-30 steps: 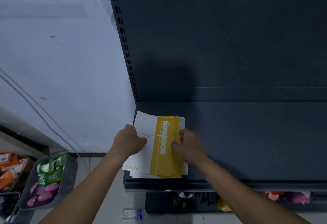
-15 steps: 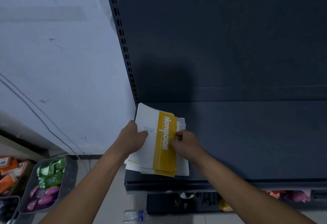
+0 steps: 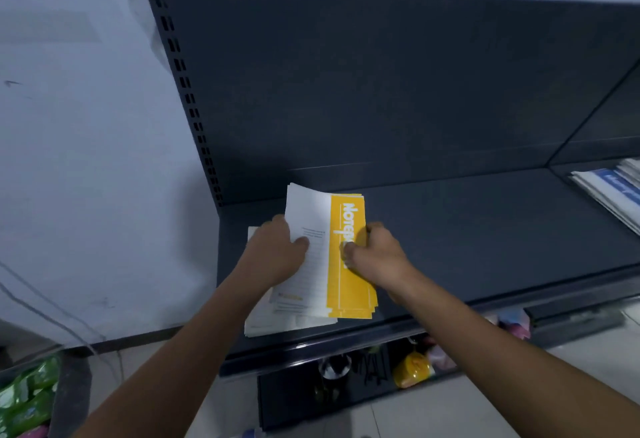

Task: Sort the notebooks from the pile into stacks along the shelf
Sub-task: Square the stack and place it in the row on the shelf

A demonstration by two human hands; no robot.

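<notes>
A bundle of yellow-and-white notebooks is tilted up off the dark shelf at its left end. My left hand grips the bundle's left edge, thumb on the white cover. My right hand pinches the yellow spine side over the "Notebook" lettering. Under the bundle, a few white notebooks lie flat on the shelf, partly hidden by my left forearm. A separate stack of blue-and-white notebooks lies at the shelf's far right.
The shelf's slotted upright stands against the wall at the left. Below the shelf edge is a lower shelf with a yellow packet and dark items. A grey bin of green packets sits on the floor at the lower left.
Both hands lifted the yellow bundle off the pile and shifted it back and to the right, leaving white notebooks exposed beneath. The camera swung right, revealing the blue stack.
</notes>
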